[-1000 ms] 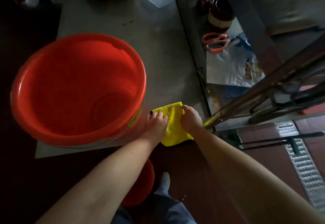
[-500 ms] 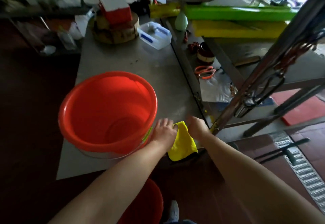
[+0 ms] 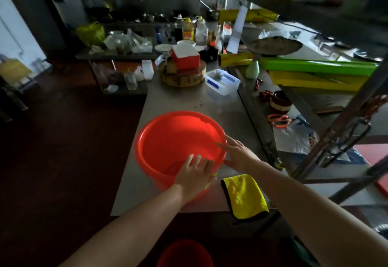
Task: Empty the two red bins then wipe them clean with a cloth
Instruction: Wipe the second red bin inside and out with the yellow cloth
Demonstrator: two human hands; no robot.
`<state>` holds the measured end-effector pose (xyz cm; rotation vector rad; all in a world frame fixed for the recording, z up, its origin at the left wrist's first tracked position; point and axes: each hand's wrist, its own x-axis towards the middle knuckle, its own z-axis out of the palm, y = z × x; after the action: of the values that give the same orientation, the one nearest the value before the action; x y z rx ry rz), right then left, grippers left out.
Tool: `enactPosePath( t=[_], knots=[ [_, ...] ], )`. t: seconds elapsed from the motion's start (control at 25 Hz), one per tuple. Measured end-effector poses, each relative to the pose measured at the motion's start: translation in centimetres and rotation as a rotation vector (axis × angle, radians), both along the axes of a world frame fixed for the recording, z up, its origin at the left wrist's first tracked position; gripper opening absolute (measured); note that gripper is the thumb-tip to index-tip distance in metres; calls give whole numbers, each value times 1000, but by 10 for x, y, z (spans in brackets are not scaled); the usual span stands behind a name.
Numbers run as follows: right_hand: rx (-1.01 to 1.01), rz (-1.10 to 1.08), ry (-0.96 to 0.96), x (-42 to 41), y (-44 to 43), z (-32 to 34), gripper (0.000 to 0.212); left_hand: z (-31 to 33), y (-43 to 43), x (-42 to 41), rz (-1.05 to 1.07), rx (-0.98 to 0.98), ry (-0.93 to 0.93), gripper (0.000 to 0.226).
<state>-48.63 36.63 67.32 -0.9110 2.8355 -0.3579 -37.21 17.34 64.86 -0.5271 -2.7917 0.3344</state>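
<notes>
A red bin stood upright on the near part of a steel table, its mouth open to the camera and nothing visible inside. The left hand lay on the bin's near rim with its fingers straight and a little spread, the tips reaching over the inside; it held nothing. The right hand was open too, fingers stretched out at the bin's right rim – whether the palm pressed the outer wall could not be told. A folded yellow cloth with a dark edge lay just right of the bin at the table's front edge, one end hanging over it, apart from both hands. A second red bin sat on the dark floor below, near the person, only its top showing. Farther back on the table were a clear plastic box and a round wooden block with a red box on top – and orange scissors lay on the shelf to the right.
</notes>
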Motion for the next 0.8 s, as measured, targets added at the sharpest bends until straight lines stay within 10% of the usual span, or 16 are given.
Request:
enactPosePath(
  t=[0.8],
  knots=[
    [38, 107, 31, -29, -153, 95, 20, 82, -161, -26, 215, 278, 39, 38]
  ],
)
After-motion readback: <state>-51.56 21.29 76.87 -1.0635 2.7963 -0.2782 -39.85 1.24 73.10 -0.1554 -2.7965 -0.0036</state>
